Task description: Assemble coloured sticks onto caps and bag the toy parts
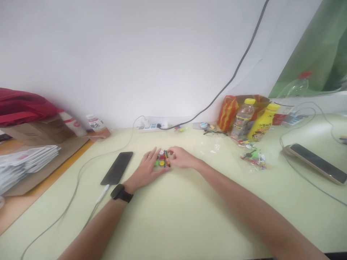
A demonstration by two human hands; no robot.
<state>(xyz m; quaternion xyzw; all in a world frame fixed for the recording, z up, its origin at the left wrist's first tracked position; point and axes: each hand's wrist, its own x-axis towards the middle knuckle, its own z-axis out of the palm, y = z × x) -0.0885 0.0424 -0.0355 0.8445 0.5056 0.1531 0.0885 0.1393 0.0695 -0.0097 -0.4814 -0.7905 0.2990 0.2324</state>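
Note:
A small colourful toy [162, 160] with green, red, yellow and white parts lies on the pale green table [176, 216]. My left hand [146, 169], with a ring and a black wristwatch, rests flat beside it, its fingers stretched out and touching the toy's left side. My right hand [181, 157] is curled against the toy's right side, fingers pinched on one of its small parts.
A black phone [117, 168] on a white cable lies left of my hands. A second phone [317, 162] lies far right. Bottles [264, 121], an orange bag, glasses, a power strip [151, 126] and small toy pieces [255, 157] line the back. Cardboard and papers sit at left.

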